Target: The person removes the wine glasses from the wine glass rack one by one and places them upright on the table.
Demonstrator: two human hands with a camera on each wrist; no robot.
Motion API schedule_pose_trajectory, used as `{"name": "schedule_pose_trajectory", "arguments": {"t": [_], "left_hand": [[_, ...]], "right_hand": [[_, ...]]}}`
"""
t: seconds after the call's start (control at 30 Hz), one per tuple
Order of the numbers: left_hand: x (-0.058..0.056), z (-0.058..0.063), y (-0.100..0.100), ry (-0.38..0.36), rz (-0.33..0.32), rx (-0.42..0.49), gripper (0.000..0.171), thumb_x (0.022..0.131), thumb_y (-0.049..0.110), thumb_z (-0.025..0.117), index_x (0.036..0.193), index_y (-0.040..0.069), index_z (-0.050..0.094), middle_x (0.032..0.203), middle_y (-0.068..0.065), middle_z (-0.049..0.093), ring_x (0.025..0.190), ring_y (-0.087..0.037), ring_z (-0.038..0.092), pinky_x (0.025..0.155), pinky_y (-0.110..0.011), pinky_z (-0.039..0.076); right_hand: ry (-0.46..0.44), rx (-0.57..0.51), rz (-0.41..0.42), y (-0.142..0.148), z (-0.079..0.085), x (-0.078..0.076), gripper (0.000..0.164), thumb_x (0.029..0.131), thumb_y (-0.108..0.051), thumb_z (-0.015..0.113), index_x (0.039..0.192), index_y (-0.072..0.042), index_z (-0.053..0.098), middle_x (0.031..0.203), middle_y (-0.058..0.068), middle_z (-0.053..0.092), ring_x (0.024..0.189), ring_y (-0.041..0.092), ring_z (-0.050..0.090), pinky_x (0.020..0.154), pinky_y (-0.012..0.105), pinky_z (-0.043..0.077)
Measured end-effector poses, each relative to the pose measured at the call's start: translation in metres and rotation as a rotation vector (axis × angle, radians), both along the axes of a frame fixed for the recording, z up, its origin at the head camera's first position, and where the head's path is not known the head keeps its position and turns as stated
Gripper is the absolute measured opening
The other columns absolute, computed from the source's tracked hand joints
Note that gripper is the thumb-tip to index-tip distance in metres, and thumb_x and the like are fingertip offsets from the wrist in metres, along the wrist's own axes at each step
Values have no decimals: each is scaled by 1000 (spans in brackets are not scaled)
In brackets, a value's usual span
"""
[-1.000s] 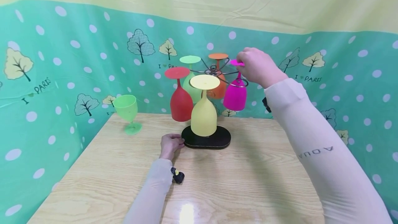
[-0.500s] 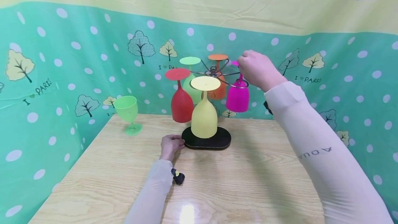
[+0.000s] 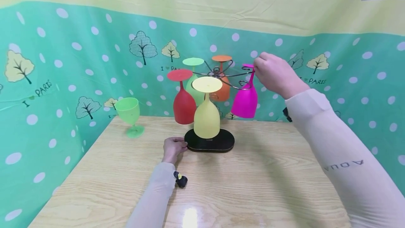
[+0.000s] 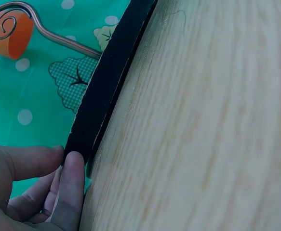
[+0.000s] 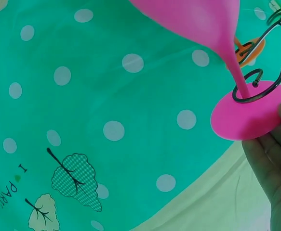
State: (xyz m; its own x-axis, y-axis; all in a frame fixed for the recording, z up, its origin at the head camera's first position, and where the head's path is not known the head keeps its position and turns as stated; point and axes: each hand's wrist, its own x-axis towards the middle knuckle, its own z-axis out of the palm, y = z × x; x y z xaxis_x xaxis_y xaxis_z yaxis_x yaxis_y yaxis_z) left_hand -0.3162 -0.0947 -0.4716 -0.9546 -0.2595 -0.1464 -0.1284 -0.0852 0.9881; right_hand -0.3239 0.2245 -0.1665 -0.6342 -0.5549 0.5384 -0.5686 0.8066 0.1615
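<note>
My right hand pinches the foot of a magenta goblet, which hangs upside down and tilted at the right of a wire glass rack. In the right wrist view the rack's curled hook loops around the goblet's stem just by its foot. Low on the left, my left hand pinches the end of the rack's black oval base between thumb and finger. Red, yellow, light green and orange goblets hang upside down from the other arms.
A green goblet stands upright at the table's back left. Behind the wooden table hangs a green and yellow curtain with printed trees and dots, and it also runs along the left side.
My right hand has moved right and slightly down with the magenta goblet, which now tilts more and sits at the hook's outer end. My left hand stays on the base.
</note>
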Motion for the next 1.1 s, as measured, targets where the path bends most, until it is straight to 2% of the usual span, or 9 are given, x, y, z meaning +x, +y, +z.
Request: {"name": "schedule_pose_trajectory", "arguments": {"t": [0.33,0.63,0.83,1.1], "left_hand": [[1,2,1,-20,-3,-12,23,79,-11,68,102,-10,66,100,-23,63,69,-20,68,69,-33,58],[1,2,1,-12,4,-6,23,78,-12,67,101,-11,66,98,-24,64,66,-19,68,68,-34,58],[0,2,0,-25,-2,8,24,78,-13,67,102,-12,65,98,-24,64,64,-17,67,69,-34,58],[-2,3,1,-31,-1,9,27,77,-14,68,103,-12,65,99,-24,65,64,-17,66,68,-33,58]], "right_hand": [[72,-23,103,5,-4,14,9,91,-1,58,95,4,65,86,13,57,78,27,54,69,38,53],[162,-30,197,-4,-8,31,6,87,4,60,90,5,66,83,14,59,75,28,56,66,39,54],[218,-22,213,-11,-11,34,6,87,5,59,87,6,65,81,14,59,72,28,57,64,38,55],[243,-40,222,-22,-11,38,7,87,4,59,85,6,65,78,14,58,71,28,56,62,39,54]]}}
